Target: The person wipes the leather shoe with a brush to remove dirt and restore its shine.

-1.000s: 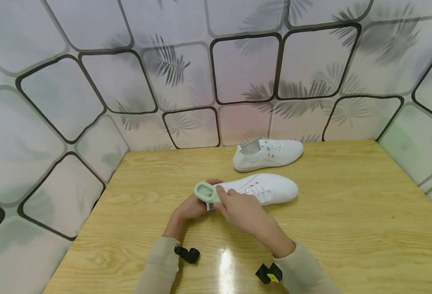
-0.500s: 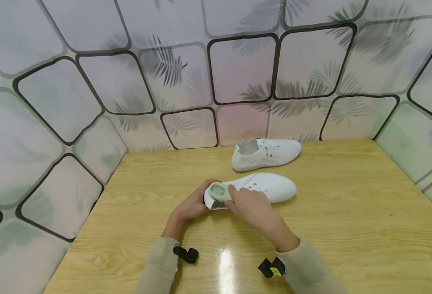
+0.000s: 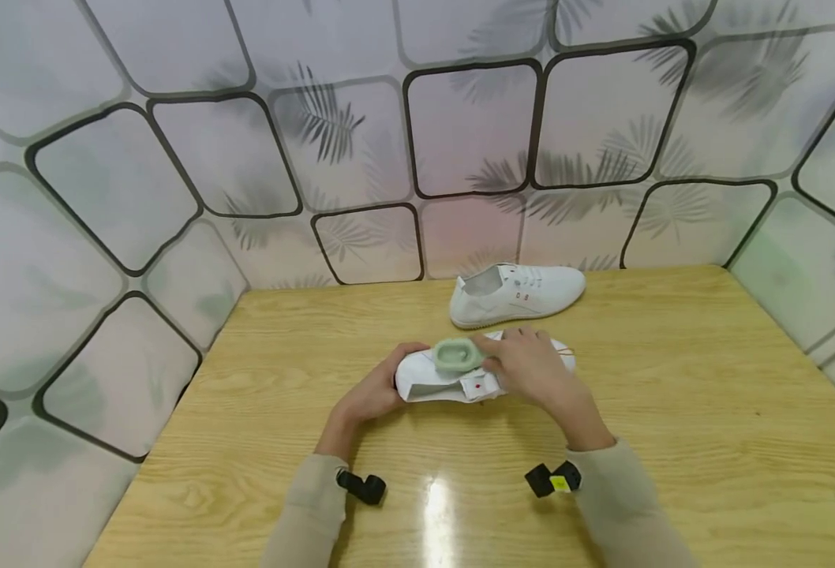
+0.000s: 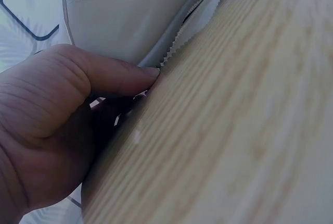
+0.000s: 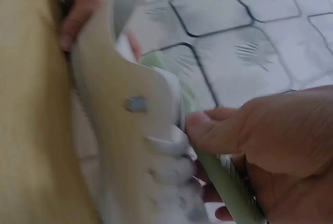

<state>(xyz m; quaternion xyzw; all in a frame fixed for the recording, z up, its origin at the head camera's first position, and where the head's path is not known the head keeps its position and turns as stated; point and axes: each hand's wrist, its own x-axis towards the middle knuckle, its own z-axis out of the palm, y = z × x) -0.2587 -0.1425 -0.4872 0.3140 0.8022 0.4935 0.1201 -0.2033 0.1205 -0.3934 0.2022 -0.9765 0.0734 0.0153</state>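
A white lace-up shoe (image 3: 417, 385) lies on the table with its toe to the right. My left hand (image 3: 377, 392) grips its heel; in the left wrist view the thumb (image 4: 122, 75) presses low at the heel, by the sole. My right hand (image 3: 531, 367) holds a pale green brush (image 3: 437, 356) with a hollow oval end over the shoe's upper. In the right wrist view the brush (image 5: 221, 182) runs along beside the laces (image 5: 169, 169), thumb on one side and fingers behind. My right hand hides the brush's other end and much of the shoe's front.
A second white shoe (image 3: 531, 298) stands behind the first, near the back of the wooden table (image 3: 673, 394). Patterned wall panels (image 3: 361, 142) rise along the back and both sides.
My right hand has slid the brush from the heel toward the toe, to the right. The shoe's opening now shows. My left hand stays at the heel.
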